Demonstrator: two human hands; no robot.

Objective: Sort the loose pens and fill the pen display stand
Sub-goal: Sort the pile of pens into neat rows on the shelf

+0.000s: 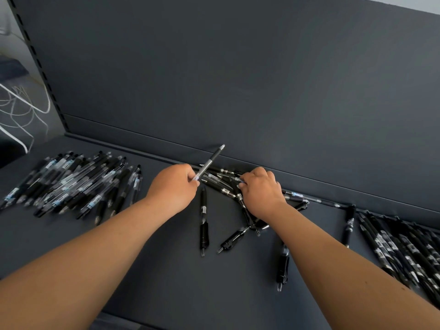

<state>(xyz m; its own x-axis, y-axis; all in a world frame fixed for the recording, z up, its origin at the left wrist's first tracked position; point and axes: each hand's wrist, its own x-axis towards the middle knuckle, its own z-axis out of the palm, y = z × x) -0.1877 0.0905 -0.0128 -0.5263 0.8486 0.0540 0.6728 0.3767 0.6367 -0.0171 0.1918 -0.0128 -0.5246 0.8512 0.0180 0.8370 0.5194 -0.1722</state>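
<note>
My left hand (175, 186) grips a clear-barrelled pen (210, 161) by its lower end, the pen pointing up and to the right, off the shelf. My right hand (260, 191) lies over a loose heap of black pens (221, 184) at the shelf's back edge, its fingertips pinching a pen (238, 179) there. A sorted pile of clear-barrelled pens (73, 184) lies at the left. A row of black pens (404, 251) lies at the right. No display stand is in view.
Single black pens lie scattered on the dark shelf (166, 270): one (203, 225) below my left hand, one (232, 239) beside it, one (282, 267) by my right forearm, one (348, 226) farther right. A dark back panel (238, 79) rises behind. White wires (21, 106) hang at far left.
</note>
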